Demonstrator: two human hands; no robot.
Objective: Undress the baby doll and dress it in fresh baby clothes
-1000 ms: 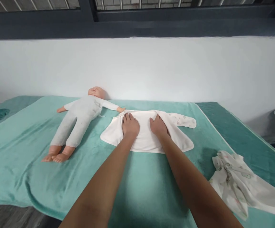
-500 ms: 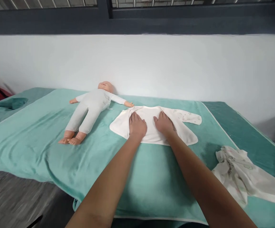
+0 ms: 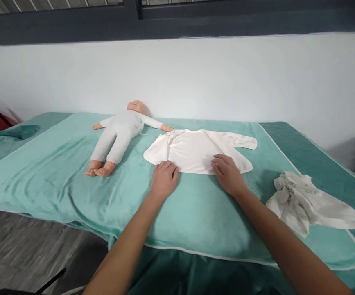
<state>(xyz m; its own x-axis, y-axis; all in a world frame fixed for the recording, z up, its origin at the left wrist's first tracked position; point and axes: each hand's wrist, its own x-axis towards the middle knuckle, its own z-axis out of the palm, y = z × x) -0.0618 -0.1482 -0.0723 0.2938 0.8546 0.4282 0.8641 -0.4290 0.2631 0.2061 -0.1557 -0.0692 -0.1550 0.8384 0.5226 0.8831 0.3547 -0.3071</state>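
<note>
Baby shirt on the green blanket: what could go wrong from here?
1. The left hand and right hand are both at the near edge of the baby shirt, so drawing them back could ruck up the spread cloth.
2. The doll's hand lies right by the shirt's far-left corner; sliding the shirt might nudge it.
3. The right forearm passes close to the crumpled printed garment and might brush it.
</note>
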